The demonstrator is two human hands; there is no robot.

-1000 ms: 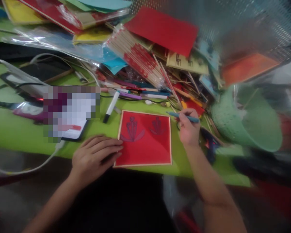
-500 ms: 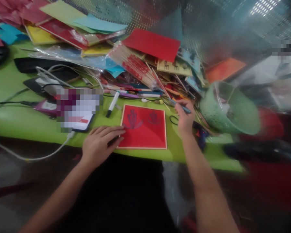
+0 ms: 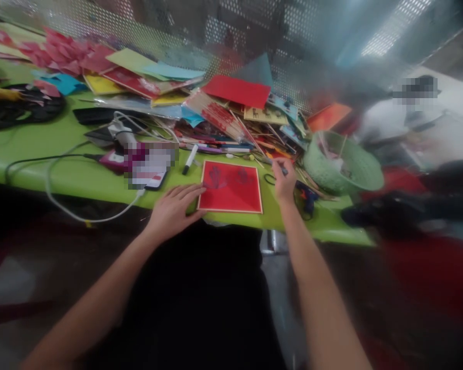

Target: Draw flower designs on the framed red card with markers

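Observation:
A red card with a pale border lies at the table's front edge, with two dark drawings on its upper half. My left hand rests at its left side, fingers stretched out and fingertips touching the edge. To the right of the card, my right hand is closed around a slim grey-blue pen, held just above the table. Black-handled scissors lie partly behind that hand. A white marker with a black end lies up and left of the card.
A phone on a white cable lies left, beside a purple power block. Coloured papers, sticks and pens are heaped behind. A green basket and a dark blue glue gun stand right. Another person sits far right.
The camera view has tilted and shifted, so the table looks higher and smaller. Both hands keep nearly the same places beside the card; the pen stays in my right hand.

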